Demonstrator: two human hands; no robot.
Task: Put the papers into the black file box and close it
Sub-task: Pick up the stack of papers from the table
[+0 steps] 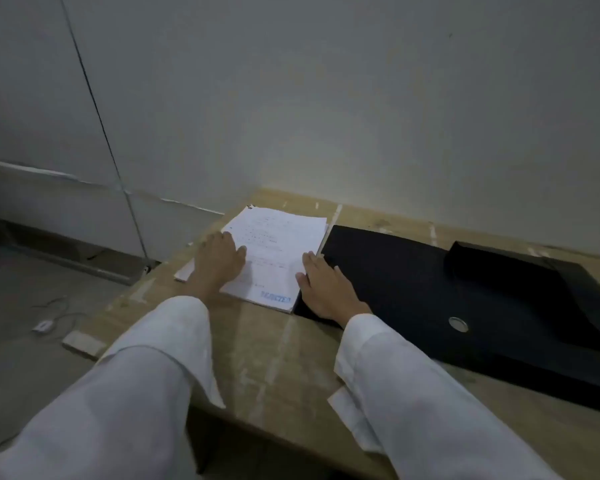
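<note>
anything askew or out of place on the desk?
Mostly tidy. One loose sheet pokes out from under the paper stack at its left edge, beneath the left hand, out of line with the rest. The black file box lies flat beside the stack.

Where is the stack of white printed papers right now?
In the head view, the stack of white printed papers lies on the wooden table, immediately left of the black file box.

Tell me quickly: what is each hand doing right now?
Left hand: open, flat on the left edge of the papers.
Right hand: open, flat at their right edge, partly over the black file box.
</note>
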